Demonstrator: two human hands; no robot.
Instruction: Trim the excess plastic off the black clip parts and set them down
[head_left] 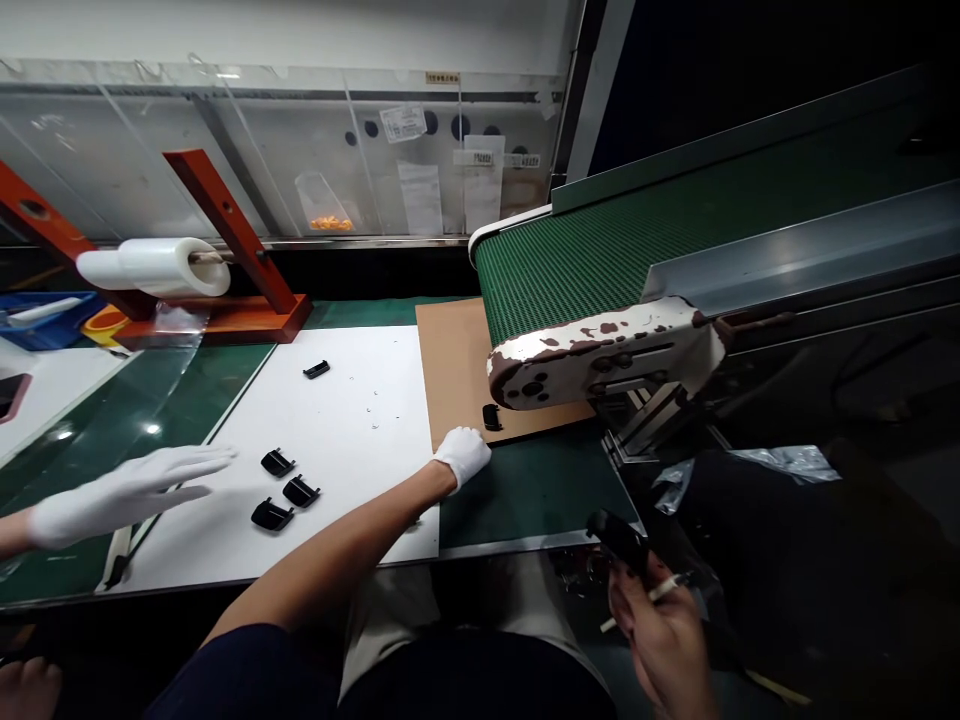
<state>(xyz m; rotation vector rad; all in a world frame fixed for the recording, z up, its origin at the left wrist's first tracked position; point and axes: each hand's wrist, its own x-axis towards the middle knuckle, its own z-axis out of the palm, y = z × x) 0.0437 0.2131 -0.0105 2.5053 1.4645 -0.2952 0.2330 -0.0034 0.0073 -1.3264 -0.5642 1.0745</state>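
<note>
My left hand (463,453), in a white glove, reaches across the white sheet (352,400) to the edge of a brown cardboard sheet (450,370). Its fingers are curled. A small black plastic part (491,417) lies at its fingertips under the conveyor's end; whether the hand grips anything is hidden. My right hand (660,635), bare, is low at the bottom right. It is closed on a black part (616,538) and a thin pale stick (664,592). Three more black parts (287,489) lie together on the white sheet, and another (316,369) lies further back.
A green conveyor belt (600,260) ends over the cardboard, its end plate (600,350) white and chipped. Another person's white-gloved hand (127,492) lies flat at the left. A film roll (157,266) hangs on an orange stand (225,300). Blue bin (45,315) at far left.
</note>
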